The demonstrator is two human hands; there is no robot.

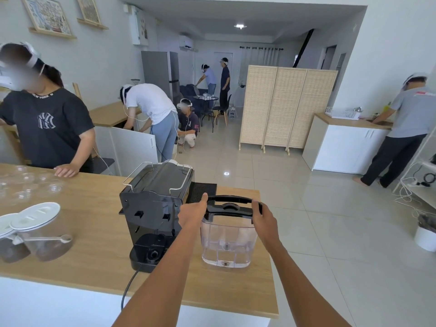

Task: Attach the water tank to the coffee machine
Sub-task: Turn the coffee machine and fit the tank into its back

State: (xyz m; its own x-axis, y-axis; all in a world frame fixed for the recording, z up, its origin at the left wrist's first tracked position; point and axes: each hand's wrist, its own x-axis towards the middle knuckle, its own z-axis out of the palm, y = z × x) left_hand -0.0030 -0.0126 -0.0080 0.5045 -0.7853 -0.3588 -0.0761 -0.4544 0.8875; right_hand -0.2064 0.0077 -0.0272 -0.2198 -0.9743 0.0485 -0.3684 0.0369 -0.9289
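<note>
A clear plastic water tank (227,241) with a black lid and black handle stands upright on the wooden counter (94,267), just right of the black coffee machine (153,208). The machine shows me its back, with an empty bay above its round base. My left hand (192,214) grips the left end of the tank's lid. My right hand (264,217) grips the right end of the lid and handle. The tank and the machine are apart.
Two lidded jars (40,232) of dark grounds stand at the counter's left, clear cups (30,185) behind them. A black mat (204,191) lies behind the tank. The machine's cord (129,286) drops over the near edge. A person (47,123) leans on the far side.
</note>
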